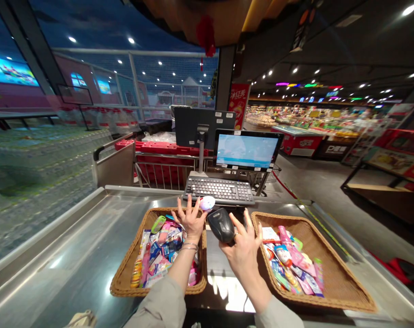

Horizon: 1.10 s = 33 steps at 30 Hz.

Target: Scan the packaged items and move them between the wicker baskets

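Note:
My left hand [191, 223] is above the right side of the left wicker basket [116, 284]. Its thumb and a finger pinch a small white and purple egg-shaped item [207, 203], while the other fingers stay spread. A black handheld barcode scanner [221, 225] sits between the hands. My right hand [241, 248] has its thumb and index finger at the scanner's rear, the remaining fingers stretched out; the scanner's handle is hidden. Colourful packaged sweets and small goods [164, 248] fill the left basket. Similar packs [292, 262] lie in the right wicker basket [350, 291].
Behind the baskets stand a black keyboard [220, 188], a lit monitor [247, 150] and a second screen [195, 125] seen from behind. The metal counter [80, 259] has a raised rim. Beyond are a shopping cart [166, 171] and stacked bottled water [39, 173] at left.

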Motion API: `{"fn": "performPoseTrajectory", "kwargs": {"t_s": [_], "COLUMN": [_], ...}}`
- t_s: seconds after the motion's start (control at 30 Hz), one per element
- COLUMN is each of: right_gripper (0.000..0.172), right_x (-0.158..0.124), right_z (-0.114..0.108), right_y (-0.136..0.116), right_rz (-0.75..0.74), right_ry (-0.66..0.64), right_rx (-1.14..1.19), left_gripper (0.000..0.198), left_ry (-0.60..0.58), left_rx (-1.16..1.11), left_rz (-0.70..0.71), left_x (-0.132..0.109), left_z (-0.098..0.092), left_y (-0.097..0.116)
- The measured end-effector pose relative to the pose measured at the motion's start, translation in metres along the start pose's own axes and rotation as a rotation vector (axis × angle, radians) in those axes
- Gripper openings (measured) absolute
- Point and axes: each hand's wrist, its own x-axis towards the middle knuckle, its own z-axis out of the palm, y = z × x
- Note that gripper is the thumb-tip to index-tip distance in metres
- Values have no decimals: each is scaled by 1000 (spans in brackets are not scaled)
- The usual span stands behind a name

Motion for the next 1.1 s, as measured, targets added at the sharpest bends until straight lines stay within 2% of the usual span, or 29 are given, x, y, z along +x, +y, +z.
{"fn": "performPoseTrajectory", "kwargs": {"t_s": [0.53,0.77,0.97,1.1], "right_gripper": [15,13,11,15], "right_x": [-4,-5,-5,-4], "right_z": [-8,-15,-21,-26], "right_y": [-11,-13,-3,6], "right_rz": [-14,-37,1,38], "right_ry": [-42,3,42,74], "right_rx": [43,-25,-133,-192], "left_gripper": [50,51,52,51], "left_ry": [77,80,80,35], "left_rx": [-18,-32,-69,-79], "left_rz": [-30,-68,-53,-19], "left_x": [-1,0,3,4], "left_z": [8,8,7,5], "left_y": [-5,0,9,20]}}
